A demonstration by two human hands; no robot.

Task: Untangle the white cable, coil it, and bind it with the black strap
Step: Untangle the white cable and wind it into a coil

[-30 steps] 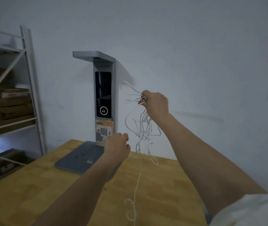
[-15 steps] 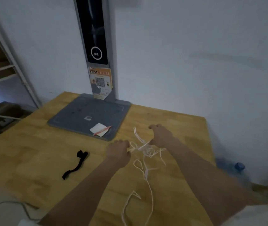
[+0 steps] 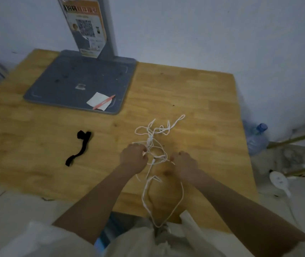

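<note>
The thin white cable lies in a loose tangle on the wooden table. A long loop of it trails over the near edge toward my lap. My left hand pinches strands at the tangle's left side. My right hand is closed on strands at its right, low over the table. The black strap lies flat and curved on the wood, well left of my left hand, with nothing touching it.
A grey stand base with an upright post sits at the table's far left, carrying a white paper slip and a red pen. A plastic water bottle and a white power strip are on the floor beyond the right edge.
The cable was held up in the air by my right hand; both hands have come down and the tangle now lies on the table, nearer to me. The view has tilted downward.
</note>
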